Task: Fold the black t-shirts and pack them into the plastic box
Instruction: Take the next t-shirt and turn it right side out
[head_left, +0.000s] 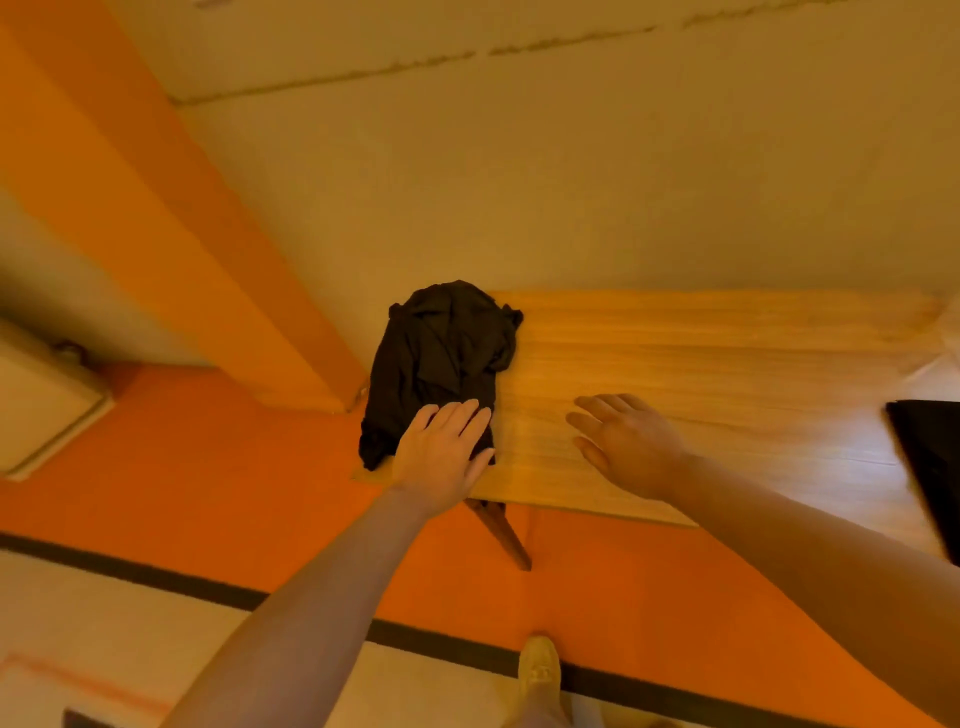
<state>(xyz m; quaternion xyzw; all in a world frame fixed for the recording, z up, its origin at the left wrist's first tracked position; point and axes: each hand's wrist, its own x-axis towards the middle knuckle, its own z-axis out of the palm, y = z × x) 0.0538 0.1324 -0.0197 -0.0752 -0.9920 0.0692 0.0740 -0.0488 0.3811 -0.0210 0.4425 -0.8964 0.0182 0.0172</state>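
Seemingly little is done yet: the long pale wooden table (701, 364) carries one crumpled black cotton t-shirt (441, 358) at its left end, unfolded. The left hand (441, 452) lies flat, fingers straight, on the shirt's near edge; the right hand (623, 441) hovers spread beside it, holding nothing. No plastic box can be clearly identified.

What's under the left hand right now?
The left hand lies flat on the crumpled black t-shirt, at the wooden table corner. The fabric beneath the palm is hidden.
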